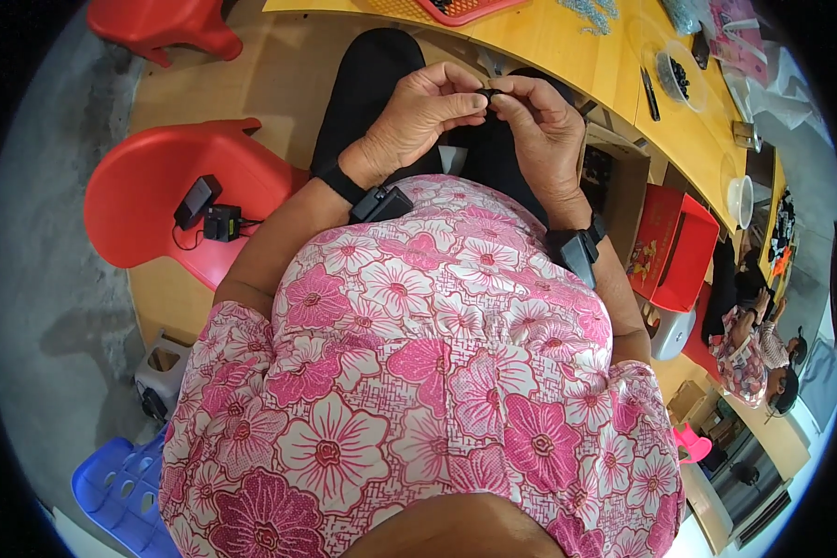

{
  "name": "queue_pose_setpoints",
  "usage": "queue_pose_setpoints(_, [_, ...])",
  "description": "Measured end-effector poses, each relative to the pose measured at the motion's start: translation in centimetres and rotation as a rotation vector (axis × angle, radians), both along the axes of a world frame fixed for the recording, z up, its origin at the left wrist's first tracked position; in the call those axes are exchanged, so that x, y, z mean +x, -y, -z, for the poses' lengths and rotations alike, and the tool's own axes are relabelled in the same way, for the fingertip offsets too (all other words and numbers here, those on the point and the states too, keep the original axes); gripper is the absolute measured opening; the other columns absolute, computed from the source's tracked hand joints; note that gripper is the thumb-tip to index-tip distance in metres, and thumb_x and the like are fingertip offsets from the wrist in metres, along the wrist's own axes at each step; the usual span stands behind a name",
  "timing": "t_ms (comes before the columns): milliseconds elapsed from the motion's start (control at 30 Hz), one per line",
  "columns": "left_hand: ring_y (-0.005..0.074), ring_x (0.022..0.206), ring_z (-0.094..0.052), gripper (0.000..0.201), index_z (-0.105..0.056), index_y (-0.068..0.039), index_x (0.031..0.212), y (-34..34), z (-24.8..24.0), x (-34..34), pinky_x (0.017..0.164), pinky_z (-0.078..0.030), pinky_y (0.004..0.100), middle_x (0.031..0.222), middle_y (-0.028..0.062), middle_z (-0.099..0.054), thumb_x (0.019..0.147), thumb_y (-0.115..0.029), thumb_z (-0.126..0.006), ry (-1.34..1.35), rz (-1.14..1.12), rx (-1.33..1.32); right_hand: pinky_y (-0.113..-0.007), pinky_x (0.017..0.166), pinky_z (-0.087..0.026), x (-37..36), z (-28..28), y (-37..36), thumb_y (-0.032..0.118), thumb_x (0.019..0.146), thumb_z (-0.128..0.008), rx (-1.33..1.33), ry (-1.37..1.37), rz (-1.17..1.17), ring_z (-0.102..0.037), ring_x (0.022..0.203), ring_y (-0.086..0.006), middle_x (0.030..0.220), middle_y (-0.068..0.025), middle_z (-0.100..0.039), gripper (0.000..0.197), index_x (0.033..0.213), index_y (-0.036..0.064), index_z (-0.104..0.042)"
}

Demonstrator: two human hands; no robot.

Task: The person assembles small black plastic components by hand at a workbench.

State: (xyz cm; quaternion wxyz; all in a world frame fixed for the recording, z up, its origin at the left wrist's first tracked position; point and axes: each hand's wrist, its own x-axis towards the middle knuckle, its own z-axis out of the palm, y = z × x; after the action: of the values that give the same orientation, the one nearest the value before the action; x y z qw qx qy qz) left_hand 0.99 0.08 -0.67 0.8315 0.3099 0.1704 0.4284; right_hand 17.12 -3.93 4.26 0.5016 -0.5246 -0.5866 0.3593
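Observation:
Both hands meet above my lap, just short of the yellow table's edge. My left hand (434, 100) is closed in a pinch, thumb against forefinger, on a small black piece (490, 92). From the other side my right hand (539, 121) pinches the same piece between thumb and fingertips. The piece is mostly hidden by the fingers, and its exact kind is too small to make out. Each wrist wears a black band with a dark box on it.
The yellow table (614, 70) holds a red basket (465, 7), a black pen (650, 94) and a clear bowl (681, 76) of black pieces. On my left, a red chair (130, 205) carries black adapters (221, 221). A red box (674, 246) stands right; other people sit beyond.

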Motion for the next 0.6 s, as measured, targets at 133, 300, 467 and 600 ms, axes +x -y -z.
queue_pose_setpoints(133, [0.0137, 0.085, -0.064, 0.013, -0.059, -0.003, 0.097, 0.1, -0.3, 0.0, 0.078, -0.056, 0.0276, 0.092, 0.0058, -0.062, 0.085, -0.003, -0.064, -0.005, -0.013, 0.012, -0.021, 0.064, -0.048, -0.2, 0.9, 0.2, -0.002, 0.081, -0.065, 0.079, 0.031, 0.05, -0.058, 0.071, -0.0079, 0.079, -0.002, -0.061, 0.009, 0.089, 0.0004, -0.065])
queue_pose_setpoints(300, [0.0133, 0.086, -0.062, 0.015, -0.057, -0.004, 0.099, 0.3, -0.3, -0.2, 0.079, -0.055, 0.0282, 0.092, 0.0045, -0.061, 0.085, -0.004, -0.063, -0.058, -0.029, 0.028, -0.021, 0.064, -0.047, -0.1, 0.7, 0.2, -0.002, 0.081, -0.065, 0.188, 0.173, 0.028, -0.057, 0.071, -0.0081, 0.078, -0.0026, -0.06, 0.009, 0.089, 0.0009, -0.065])
queue_pose_setpoints(467, [0.0134, 0.082, -0.064, 0.013, -0.059, -0.002, 0.095, 0.4, -0.2, -0.3, 0.076, -0.056, 0.0268, 0.089, 0.006, -0.063, 0.084, -0.002, -0.065, -0.062, -0.05, 0.062, -0.021, 0.067, -0.048, 0.6, 0.7, 0.1, -0.003, 0.084, -0.061, -0.123, -0.247, -0.128, -0.057, 0.073, -0.0084, 0.085, -0.0024, -0.063, 0.012, 0.094, -0.0004, -0.066])
queue_pose_setpoints(600, [0.0131, 0.078, -0.064, 0.013, -0.06, 0.0, 0.093, 0.4, -0.2, -0.1, 0.073, -0.056, 0.0252, 0.085, 0.0061, -0.063, 0.082, -0.002, -0.067, -0.108, -0.073, 0.087, -0.021, 0.068, -0.048, 0.8, 1.0, 0.2, -0.002, 0.085, -0.06, -0.189, -0.311, -0.144, -0.057, 0.073, -0.0085, 0.088, -0.0021, -0.064, 0.013, 0.096, -0.0014, -0.066])
